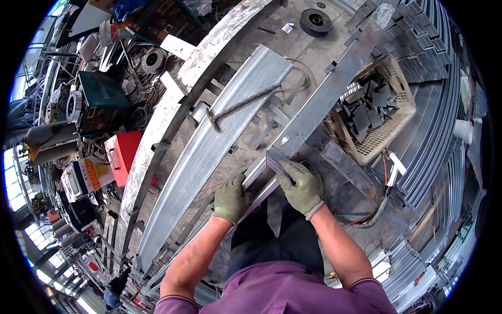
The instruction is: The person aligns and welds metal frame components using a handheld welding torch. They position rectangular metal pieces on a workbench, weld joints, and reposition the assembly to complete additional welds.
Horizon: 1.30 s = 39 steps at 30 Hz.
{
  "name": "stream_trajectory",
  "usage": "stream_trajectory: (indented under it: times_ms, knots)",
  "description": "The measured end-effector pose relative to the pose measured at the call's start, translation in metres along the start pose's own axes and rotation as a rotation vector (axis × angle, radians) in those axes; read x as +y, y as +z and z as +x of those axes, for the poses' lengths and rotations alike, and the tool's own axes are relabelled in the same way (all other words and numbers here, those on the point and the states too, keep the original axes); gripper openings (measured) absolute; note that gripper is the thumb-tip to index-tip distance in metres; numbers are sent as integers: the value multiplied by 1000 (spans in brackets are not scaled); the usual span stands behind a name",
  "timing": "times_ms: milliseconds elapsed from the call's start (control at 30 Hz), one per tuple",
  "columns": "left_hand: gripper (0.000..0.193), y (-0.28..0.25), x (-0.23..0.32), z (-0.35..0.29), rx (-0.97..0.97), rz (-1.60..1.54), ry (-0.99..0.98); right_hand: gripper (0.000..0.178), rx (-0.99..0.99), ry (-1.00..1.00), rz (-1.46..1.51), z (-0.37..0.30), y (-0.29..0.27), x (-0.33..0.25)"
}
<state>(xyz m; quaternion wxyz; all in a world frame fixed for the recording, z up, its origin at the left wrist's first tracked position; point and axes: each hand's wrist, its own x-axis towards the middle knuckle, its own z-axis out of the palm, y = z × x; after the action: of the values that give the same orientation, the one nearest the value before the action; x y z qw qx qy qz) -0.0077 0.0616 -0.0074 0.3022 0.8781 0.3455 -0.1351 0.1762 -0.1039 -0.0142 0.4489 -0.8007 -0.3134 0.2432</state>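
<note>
fingers [291, 168] half-curled on metal channel [256, 172]

Two gloved hands [232, 201] right here, one ribbed hammer [246, 102], one beige crate [379, 140], and one large red box [126, 153]!

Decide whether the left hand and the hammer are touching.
Apart. The head view shows the hammer lying on the wide beam, with beam surface and floor visible between it and the left hand.
</note>
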Motion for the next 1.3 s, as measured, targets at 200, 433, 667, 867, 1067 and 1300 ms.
stream_trajectory:
  times_ms: [200, 433, 667, 867, 1067, 1300]
  knots:
    - [49, 4, 7, -2, 29, 8, -31, 37, -75, -11, 14, 11, -11, -5]
    - [56, 4, 12, -4, 54, 28, -22, 39, -134, -21, -23, 18, -16, -3]
    - [58, -3, 18, 5, -59, 45, -62, 53, -275, 32, -203, 39, -15, -20]
    - [62, -28, 31, 42, -333, -36, -95, 56, -314, -64, -361, 46, -6, -19]
    - [61, -41, 40, 45, -392, 32, -115, 55, -329, -97, -319, 50, -6, -18]
    - [67, -30, 31, 43, -388, -31, -93, 56, -347, -91, -330, 48, -6, -19]
